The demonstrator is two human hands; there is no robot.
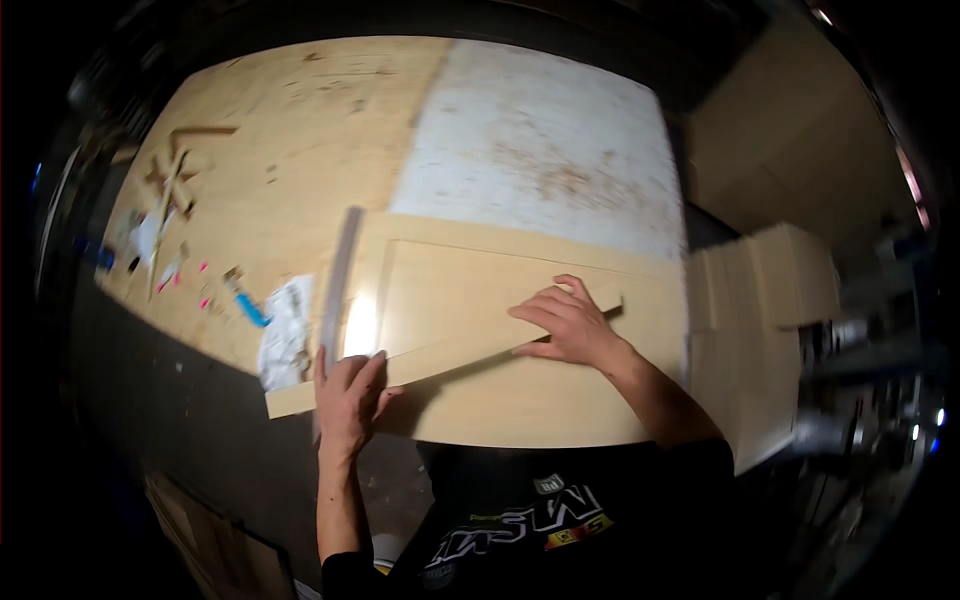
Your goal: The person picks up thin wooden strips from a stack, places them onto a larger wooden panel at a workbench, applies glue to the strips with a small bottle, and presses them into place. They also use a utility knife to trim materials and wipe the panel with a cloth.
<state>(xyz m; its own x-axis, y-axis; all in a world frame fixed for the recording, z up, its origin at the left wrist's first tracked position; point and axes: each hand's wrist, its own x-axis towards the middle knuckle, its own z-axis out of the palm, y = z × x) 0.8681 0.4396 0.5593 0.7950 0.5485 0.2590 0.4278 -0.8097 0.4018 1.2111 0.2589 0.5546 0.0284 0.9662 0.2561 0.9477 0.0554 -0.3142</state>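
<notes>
Pressing wood strip [440, 350] onto panel [520, 400]: left hand [347, 395] gripping near end, right hand [567, 325] flat, fingers spread.

You're in a woodworking shop, looks like: a big plywood workbench [300, 150] with wood offcuts [175, 175] scattered at its far left, a pale cabinet door panel [500, 290] lying flat, and more boards [760, 290] stacked to your right.
</notes>
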